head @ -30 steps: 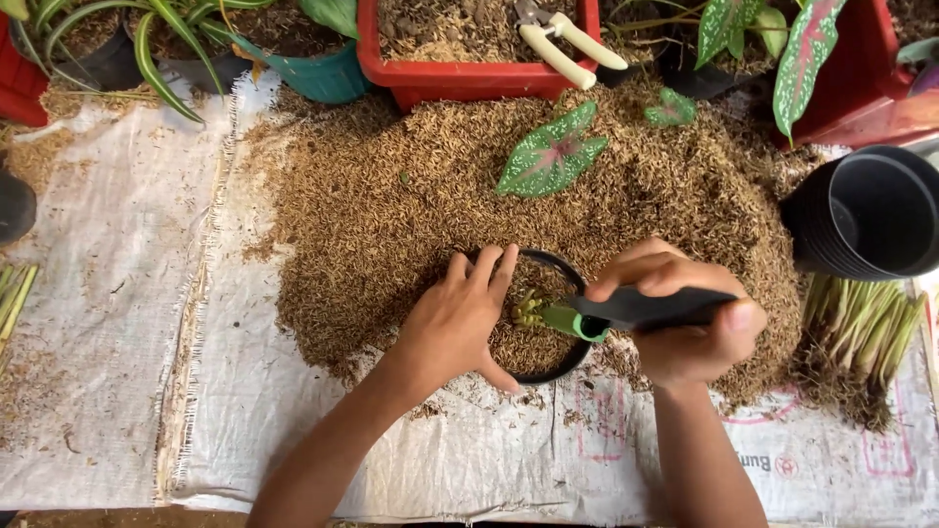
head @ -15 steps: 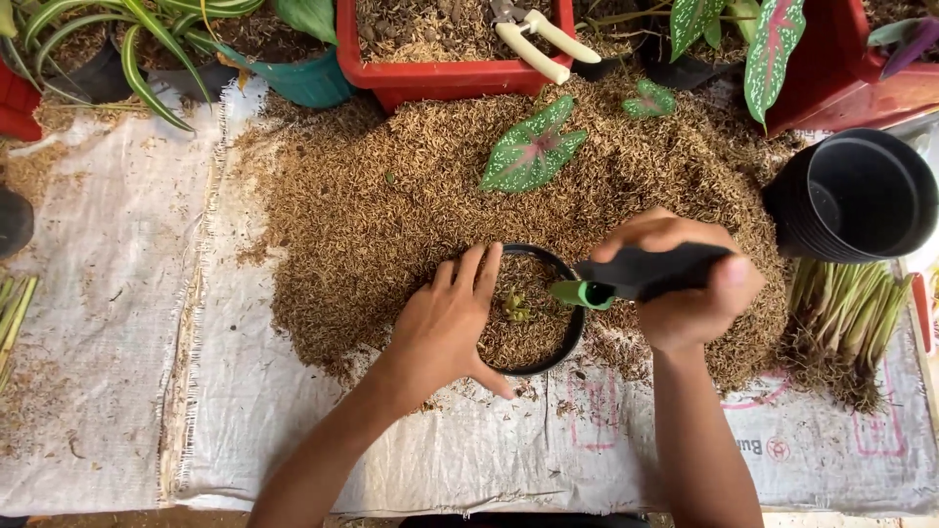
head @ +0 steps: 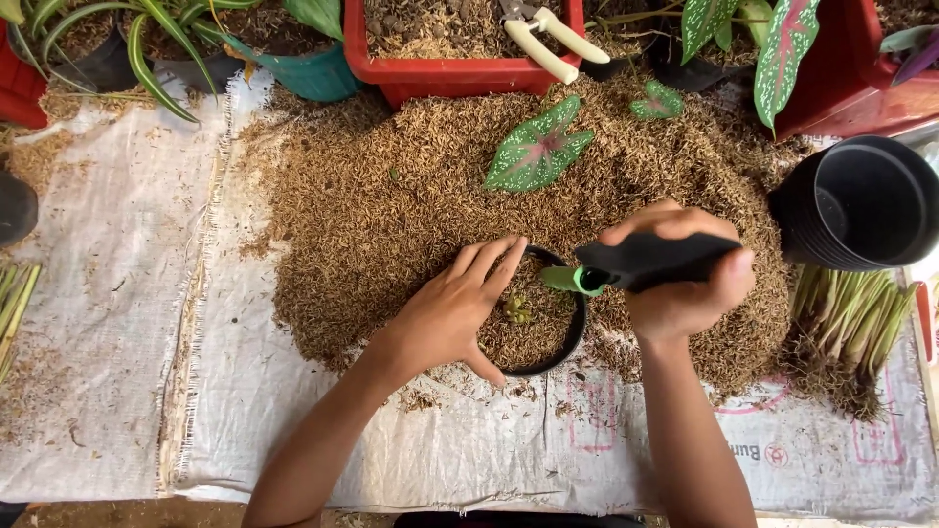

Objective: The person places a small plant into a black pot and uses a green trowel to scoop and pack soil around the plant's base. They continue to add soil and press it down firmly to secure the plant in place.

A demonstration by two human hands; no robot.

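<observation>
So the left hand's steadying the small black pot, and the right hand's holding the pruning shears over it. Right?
Not quite. In the head view the right hand holds a black-handled trowel with a green neck, not shears. The shears lie on the red planter. The left hand does rest on the small black pot.

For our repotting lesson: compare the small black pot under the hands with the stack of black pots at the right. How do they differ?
The small black pot stands upright in the husk pile, filled with husk and a tiny plant; the stack of black pots lies tilted, empty. The left hand steadies the small pot; nothing touches the stack. The small pot is single, the stack nested. Both are round black plastic.
</observation>
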